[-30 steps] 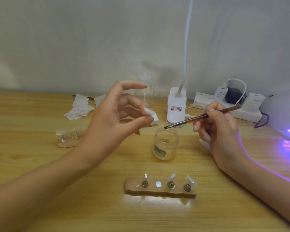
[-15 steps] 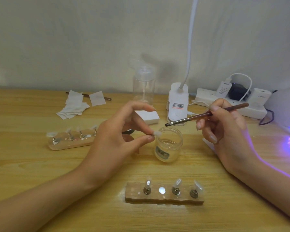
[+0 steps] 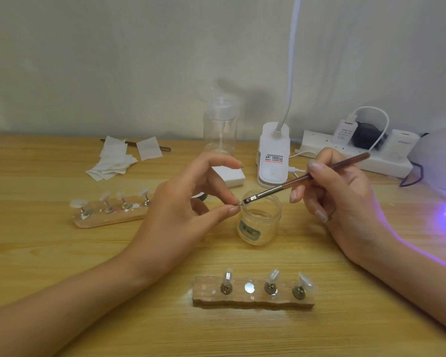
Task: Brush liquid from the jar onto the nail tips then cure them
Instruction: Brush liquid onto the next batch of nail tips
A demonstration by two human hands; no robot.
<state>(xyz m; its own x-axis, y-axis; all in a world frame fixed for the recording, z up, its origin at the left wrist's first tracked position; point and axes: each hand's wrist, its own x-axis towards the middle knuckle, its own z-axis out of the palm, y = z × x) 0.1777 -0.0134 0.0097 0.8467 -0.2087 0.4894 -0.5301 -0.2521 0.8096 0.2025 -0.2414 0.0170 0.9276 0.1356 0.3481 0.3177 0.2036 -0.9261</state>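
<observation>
My left hand pinches a nail tip just above the jar's left rim. My right hand pinches the brush, which slants in from the far right, bristles at the tip.

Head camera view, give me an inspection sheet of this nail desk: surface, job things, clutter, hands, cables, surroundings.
Surface: wooden table, light grain, purple glow at right.
Job's things: open jar; brush tip over its mouth, at the nail tip; near holder with three tips, one bare disc; far holder with four; curing lamp lit.
Clutter: paper wipes, spare brush, pump bottle, white block.
Hands: left hand pinches the nail tip; right hand holds the brush.
Cables: white cable loops at the power strip; dark cable beside the curing lamp.
Surroundings: white wall; desk lamp, neck leaving frame.
</observation>
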